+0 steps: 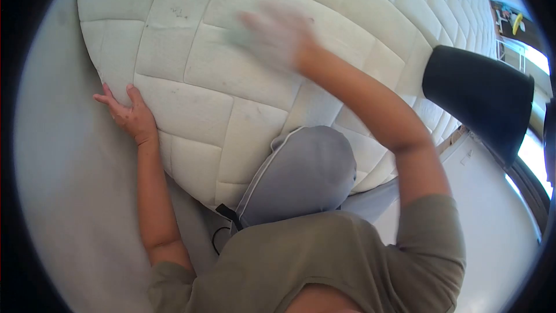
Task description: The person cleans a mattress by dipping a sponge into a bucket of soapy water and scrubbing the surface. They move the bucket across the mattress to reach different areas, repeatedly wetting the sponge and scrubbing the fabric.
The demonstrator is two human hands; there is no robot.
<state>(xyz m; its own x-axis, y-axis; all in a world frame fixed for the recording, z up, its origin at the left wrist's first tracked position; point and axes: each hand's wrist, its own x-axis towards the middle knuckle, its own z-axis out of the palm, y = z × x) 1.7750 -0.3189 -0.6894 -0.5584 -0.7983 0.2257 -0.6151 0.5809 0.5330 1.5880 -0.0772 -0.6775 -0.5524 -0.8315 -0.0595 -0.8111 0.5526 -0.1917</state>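
Note:
A cream quilted mattress [243,75] with brick-pattern stitching and a few dark stains fills most of the view. My left hand [132,115] rests on its left edge, fingers apart, with nothing held. Over the middle of the mattress, my right hand [281,37] is smeared by motion. A faint pale-green blur lies by its fingers, and I cannot make out whether it holds anything. Between my body and the mattress is a rounded grey fabric shape [304,174] with white piping, perhaps my bent leg.
A black tapered bin [478,101] lies tilted at the mattress's right side. A grey wall or panel [58,156] runs along the left. At lower right is a white surface [480,226]. Some yellow item [517,24] and other clutter show at the far upper right.

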